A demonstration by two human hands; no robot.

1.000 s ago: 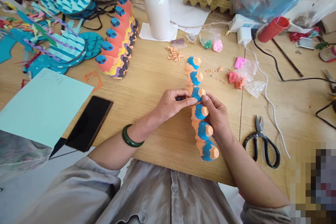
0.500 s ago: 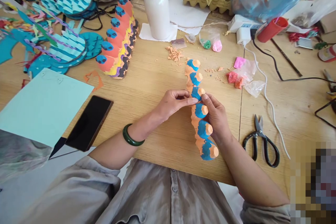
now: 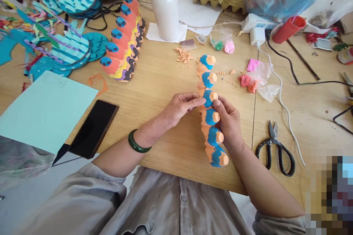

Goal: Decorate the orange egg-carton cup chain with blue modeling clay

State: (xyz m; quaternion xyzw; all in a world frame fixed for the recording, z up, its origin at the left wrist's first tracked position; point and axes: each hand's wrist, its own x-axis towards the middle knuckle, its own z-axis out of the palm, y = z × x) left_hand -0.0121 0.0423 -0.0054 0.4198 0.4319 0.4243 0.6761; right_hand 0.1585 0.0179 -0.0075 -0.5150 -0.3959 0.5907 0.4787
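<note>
An orange egg-carton strip (image 3: 212, 137) with blue patches and several orange-tipped bumps runs lengthwise away from me, just above the table. My left hand (image 3: 182, 107) is closed at its left side, thumb lying on the blue of the third bump from the far end. From the right, my right hand (image 3: 227, 119) grips the strip, its thumb by that bump's orange tip and the other fingers partly hidden behind. Farther left stands a second painted egg-carton strip (image 3: 124, 40), coral with blue-and-black tips and yellow, purple and black bands.
Black-handled scissors (image 3: 274, 147) lie right of my right arm, beside a white cable (image 3: 282, 99). A phone (image 3: 95, 128) and light-blue sheet (image 3: 46, 112) lie left. Orange shavings (image 3: 184, 55), clay bags (image 3: 255, 77) and a white bottle (image 3: 164, 11) are beyond my hands.
The far end of the held strip has tilted slightly up and to the right. My left thumb has shifted a little on the third bump; both hands keep hold.
</note>
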